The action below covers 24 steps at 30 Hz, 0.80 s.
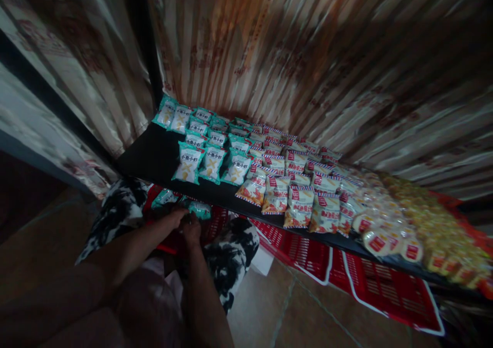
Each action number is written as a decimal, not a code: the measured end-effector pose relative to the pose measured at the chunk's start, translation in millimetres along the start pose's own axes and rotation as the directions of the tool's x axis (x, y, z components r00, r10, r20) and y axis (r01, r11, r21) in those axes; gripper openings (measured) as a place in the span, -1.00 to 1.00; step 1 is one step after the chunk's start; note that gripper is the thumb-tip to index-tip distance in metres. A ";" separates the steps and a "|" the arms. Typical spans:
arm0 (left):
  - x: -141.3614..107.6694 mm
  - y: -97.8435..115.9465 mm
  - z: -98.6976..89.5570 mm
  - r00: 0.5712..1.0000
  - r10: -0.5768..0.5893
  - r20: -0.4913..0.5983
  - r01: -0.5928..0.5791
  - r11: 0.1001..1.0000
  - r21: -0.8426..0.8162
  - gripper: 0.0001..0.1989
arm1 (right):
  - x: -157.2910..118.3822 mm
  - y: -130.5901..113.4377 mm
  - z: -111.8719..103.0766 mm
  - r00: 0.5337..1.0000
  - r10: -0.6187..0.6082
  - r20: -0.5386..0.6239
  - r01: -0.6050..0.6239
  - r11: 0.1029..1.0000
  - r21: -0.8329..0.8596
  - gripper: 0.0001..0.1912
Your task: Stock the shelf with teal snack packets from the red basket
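Observation:
My left hand (178, 218) and my right hand (191, 230) are close together, low over a red basket (218, 224) between my knees. Their fingers look bunched and closed; the dim light hides what they hold, if anything. A teal snack bag (201, 210) lies right by my fingertips, and I cannot tell whether they touch it. Another teal bag (165, 198) is in the basket to the left. Ahead, rows of teal and white snack bags (188, 163) stand on a black shelf (154, 155).
Right of the teal bags are striped snack bags (299, 207), round white packs (376, 242) and yellow packs (439, 230). Red baskets with white handles (389, 286) sit under the shelf edge. A pleated curtain (246, 50) hangs behind; tiled floor (265, 307) lies below.

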State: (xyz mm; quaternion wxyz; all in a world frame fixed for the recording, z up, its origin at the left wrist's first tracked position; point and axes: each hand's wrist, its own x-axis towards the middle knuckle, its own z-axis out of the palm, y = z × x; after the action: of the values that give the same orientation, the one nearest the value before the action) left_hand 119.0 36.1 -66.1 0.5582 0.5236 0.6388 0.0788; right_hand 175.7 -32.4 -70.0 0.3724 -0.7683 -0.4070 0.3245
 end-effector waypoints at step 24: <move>-65.7 -5.6 -86.4 0.975 0.071 0.210 0.070 0.800 -0.596 -0.80 | -11.5 -9.0 -28.5 0.983 0.090 -0.162 -0.050 0.971 0.235 -0.64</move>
State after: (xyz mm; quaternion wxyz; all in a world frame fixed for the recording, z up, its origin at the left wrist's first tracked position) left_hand 35.8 25.8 3.0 0.7627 0.3257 0.5146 0.2179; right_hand 189.9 -47.7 -45.6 0.4810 -0.7589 -0.3057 0.3150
